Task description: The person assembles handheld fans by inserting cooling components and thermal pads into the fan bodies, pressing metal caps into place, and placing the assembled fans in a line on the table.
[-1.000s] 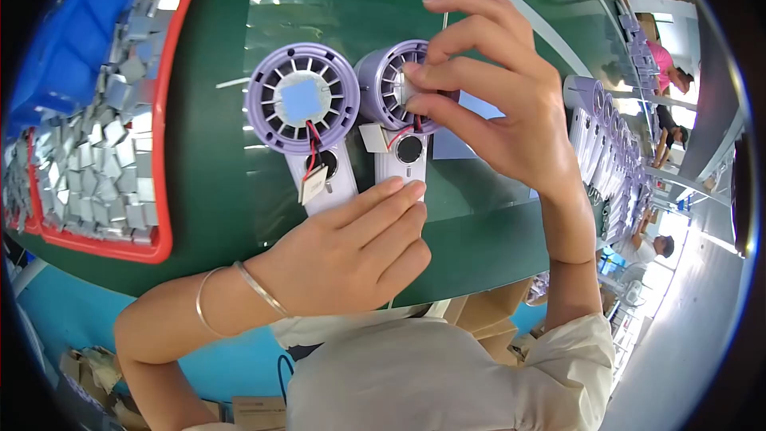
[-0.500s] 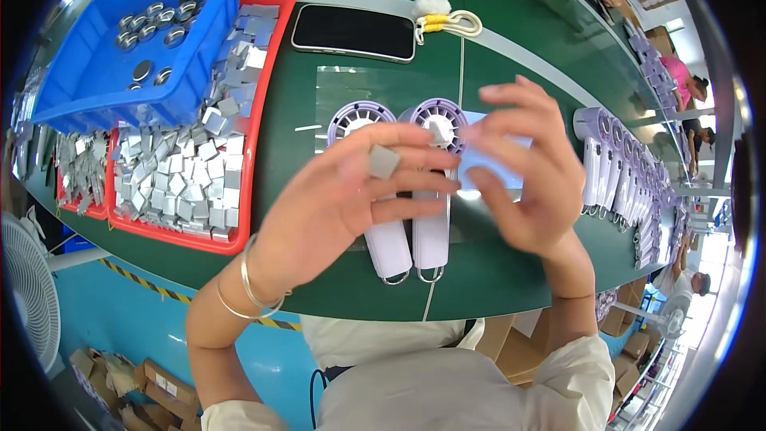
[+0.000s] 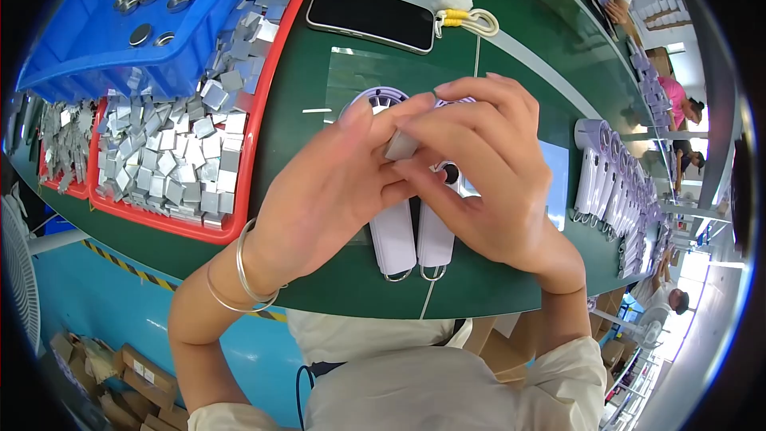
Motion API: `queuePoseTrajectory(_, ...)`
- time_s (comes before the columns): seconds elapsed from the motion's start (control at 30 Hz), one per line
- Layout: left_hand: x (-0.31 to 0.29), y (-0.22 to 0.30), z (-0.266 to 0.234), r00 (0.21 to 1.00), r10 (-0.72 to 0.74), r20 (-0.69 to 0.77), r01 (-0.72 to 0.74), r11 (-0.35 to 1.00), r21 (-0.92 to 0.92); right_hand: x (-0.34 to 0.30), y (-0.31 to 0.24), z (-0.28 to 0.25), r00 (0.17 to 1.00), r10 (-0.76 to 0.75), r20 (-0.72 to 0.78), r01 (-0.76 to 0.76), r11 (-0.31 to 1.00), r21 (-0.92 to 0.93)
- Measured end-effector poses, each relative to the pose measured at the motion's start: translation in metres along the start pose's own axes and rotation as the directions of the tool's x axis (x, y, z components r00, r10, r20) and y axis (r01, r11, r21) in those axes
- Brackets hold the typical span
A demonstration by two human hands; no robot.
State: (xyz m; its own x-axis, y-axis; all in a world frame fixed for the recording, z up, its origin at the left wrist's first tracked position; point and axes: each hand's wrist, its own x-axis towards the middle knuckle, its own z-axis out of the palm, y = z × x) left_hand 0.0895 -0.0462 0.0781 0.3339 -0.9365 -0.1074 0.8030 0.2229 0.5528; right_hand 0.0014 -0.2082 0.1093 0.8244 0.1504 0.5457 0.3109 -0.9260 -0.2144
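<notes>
A small silver square plate [image 3: 400, 145] is between my two hands, above two lavender handheld fans. The thumb and fingertips of my right hand [image 3: 499, 168] close on it from the right. Behind it, the fingers of my left hand [image 3: 323, 172] hold the plate, with the thumb lifted clear and blurred. The left fan [image 3: 392, 239] and the right fan [image 3: 435, 238] lie side by side on the green table, loops toward me. My hands mostly hide their round heads.
A red tray [image 3: 243, 191] of silver square plates stands at left, with a blue bin [image 3: 152, 72] of round metal parts over it. A phone [image 3: 371, 16] and a cord with a pompom [image 3: 471, 20] lie at the back. More lavender fans [image 3: 606, 172] line the right side.
My right hand has come left and closed on the plate held at my left fingers. The plate has risen slightly to the right, and the view has shifted a little.
</notes>
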Motion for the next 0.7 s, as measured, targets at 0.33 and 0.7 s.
queuePoseTrajectory(0.33,-0.001,0.002,-0.012,0.999,-0.02,0.043,0.026,0.989,-0.147,0.007,0.003,-0.014,0.98,-0.053,0.19,0.067,0.995,-0.072)
queuePoseTrajectory(0.7,0.002,0.005,0.001,0.999,-0.052,-0.017,0.053,0.997,0.063,0.025,0.022,-0.018,0.952,-0.065,0.298,-0.031,0.951,0.306)
